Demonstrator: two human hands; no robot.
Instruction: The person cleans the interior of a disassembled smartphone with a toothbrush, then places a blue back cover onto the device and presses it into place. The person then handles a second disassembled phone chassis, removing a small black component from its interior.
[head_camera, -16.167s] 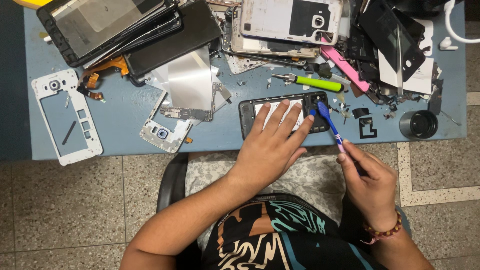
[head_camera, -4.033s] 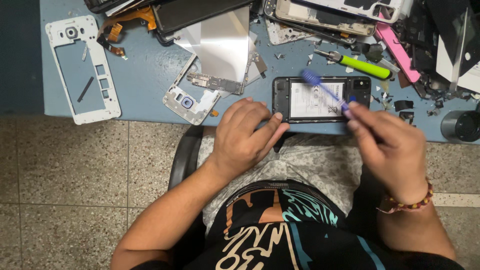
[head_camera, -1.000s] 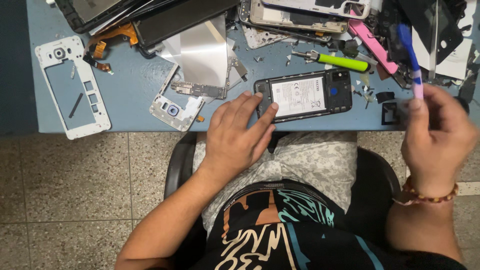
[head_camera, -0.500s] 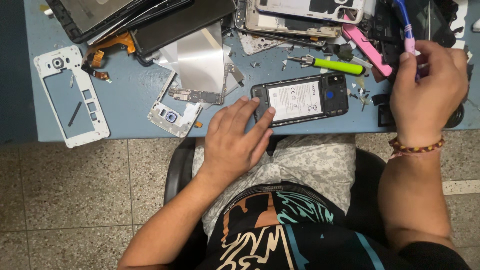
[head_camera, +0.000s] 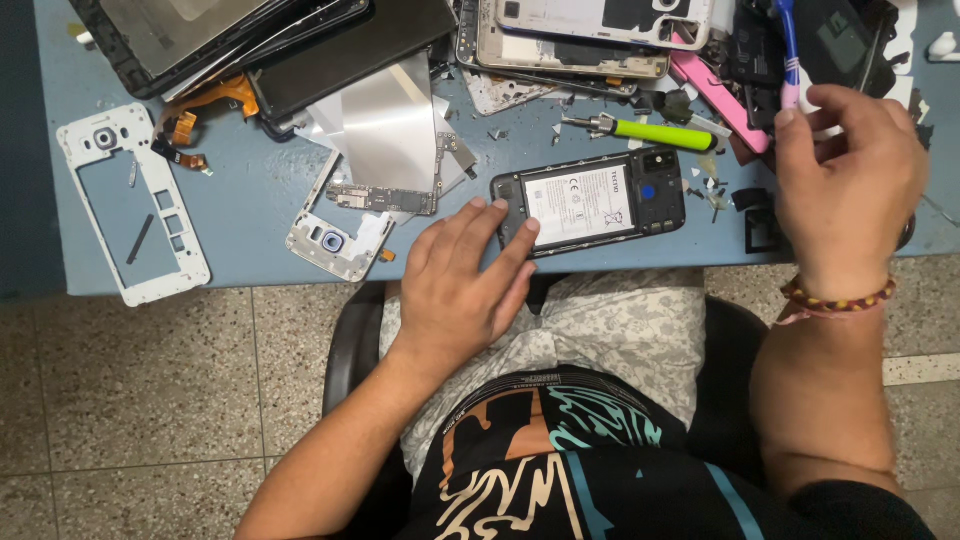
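Note:
An opened black phone (head_camera: 600, 203) with its white-labelled battery showing lies near the front edge of the blue table (head_camera: 250, 200). My left hand (head_camera: 462, 285) rests flat at the phone's left end, fingertips touching its frame. My right hand (head_camera: 848, 190) is raised over the right part of the table, far right of the phone. It grips a blue-handled tool with a pink lower part (head_camera: 788, 55) that points up and away from me. A beaded bracelet (head_camera: 835, 300) circles my right wrist.
A green-handled screwdriver (head_camera: 650, 131) lies just behind the phone. A white phone frame (head_camera: 130, 205) sits at the far left, a silver plate and circuit board (head_camera: 385, 150) in the middle, stacked screens and phone shells along the back, a pink strip (head_camera: 715, 95) and small black parts at right.
My right hand has lifted the blue tool off the phone and carried it right and back over the cluttered corner. My left hand stays at the phone's left end.

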